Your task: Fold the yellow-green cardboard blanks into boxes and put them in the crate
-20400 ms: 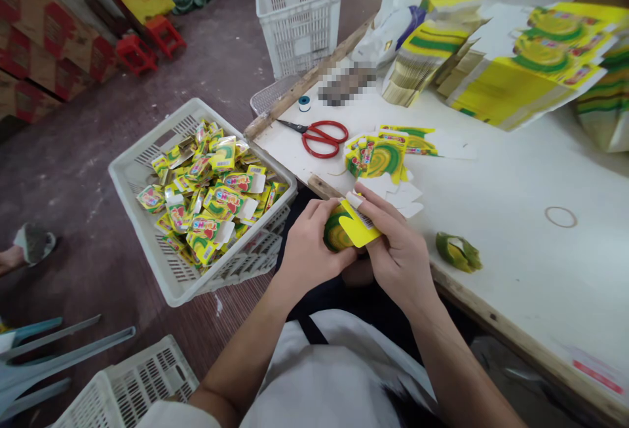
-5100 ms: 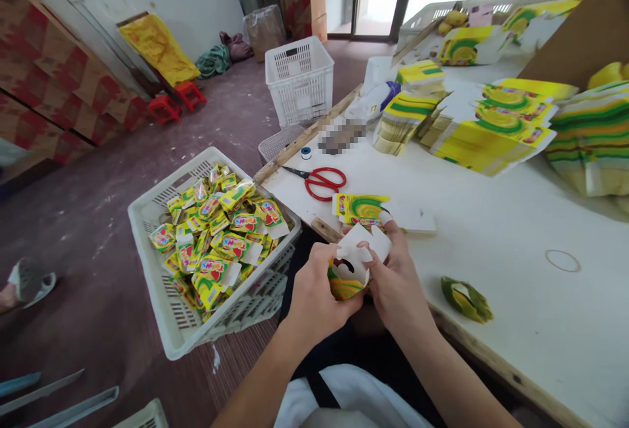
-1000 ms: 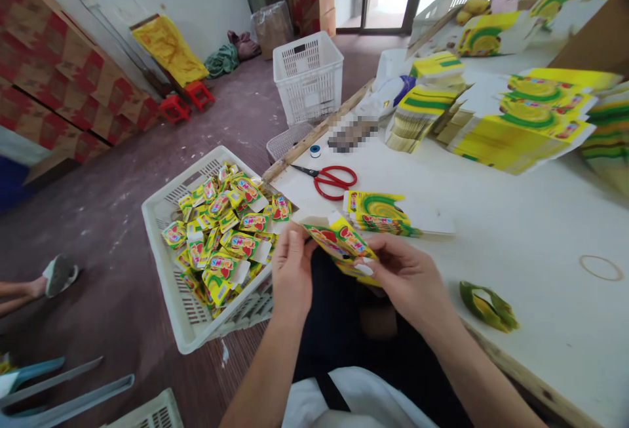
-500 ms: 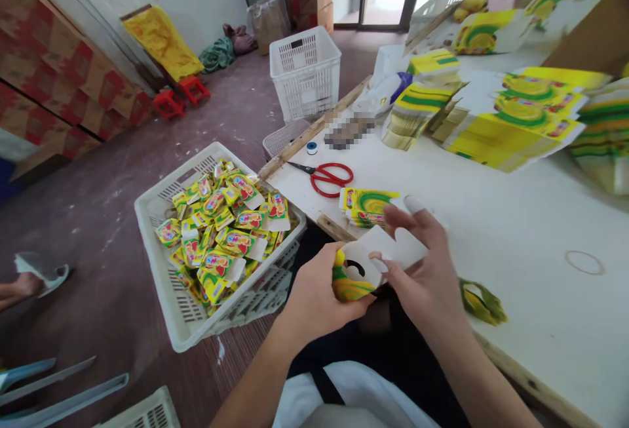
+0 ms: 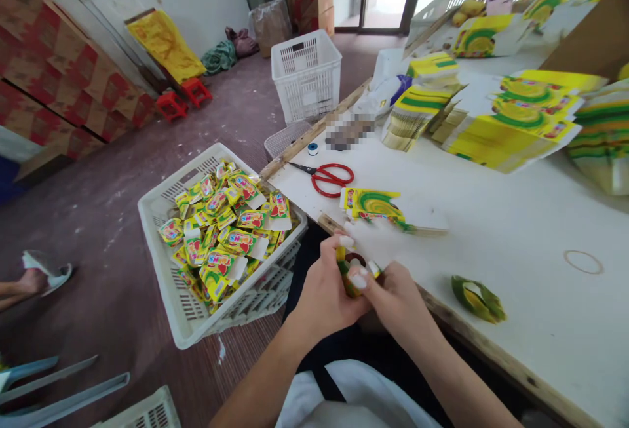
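Observation:
Low over my lap, at the table's edge, my left hand (image 5: 319,287) is wrapped round a small yellow and green carton (image 5: 350,284) with a white inside. My right hand (image 5: 397,293) pinches the carton's near right side, thumb and fingers closed on it. A whitish flap above the hands is smeared by motion. Just beyond them lies a stack of flat yellow and green cartons (image 5: 376,202). Red-handled scissors (image 5: 331,179) rest behind that stack. To the right of my hands is a crumpled green and yellow piece (image 5: 477,300) on the table.
A white crate (image 5: 164,271) full of small yellow cartons (image 5: 238,241) stands left of the table (image 5: 535,238). Bundles of flat cartons (image 5: 521,123) are at the table's back. A rubber band (image 5: 583,262), a small blue-topped spool (image 5: 313,149) and another white crate (image 5: 307,77) are also around.
My right hand has come down and left, from the carton's raised white flaps to its near side. The left hand keeps its hold, its fingers now further over the top.

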